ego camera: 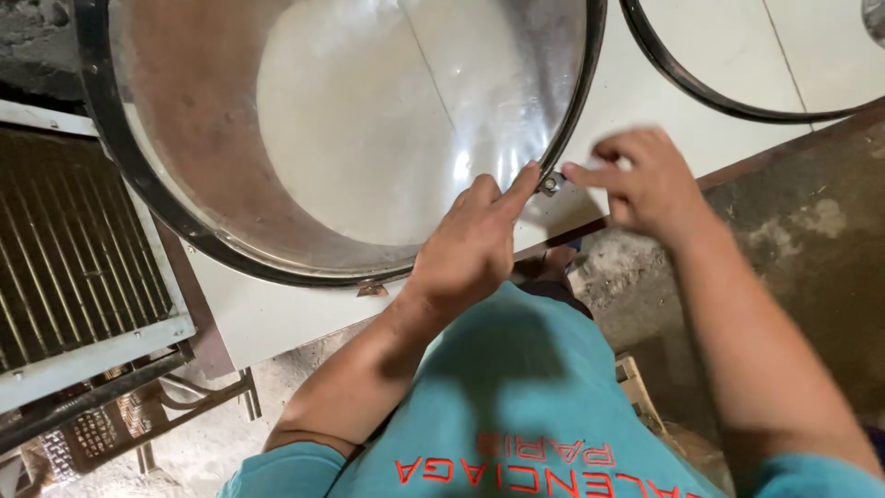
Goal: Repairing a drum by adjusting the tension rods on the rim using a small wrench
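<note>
A large shiny metal cylinder [230, 138] with a dark rim band stands on a white table [277, 314]. A small metal bracket with a nut [550, 183] sticks out from the band at its right side. My left hand [475, 244] rests against the rim, its index finger touching the band just left of the bracket. My right hand [641, 180] is blurred, with fingers pinched at the bracket from the right; whether it holds a small part I cannot tell.
A second dark hoop [701, 88] lies on the table at the upper right. A finned metal grille [74, 267] in a white frame stands at the left. Another small tab [371, 289] sits at the cylinder's near rim. Rough concrete floor [802, 258] lies to the right.
</note>
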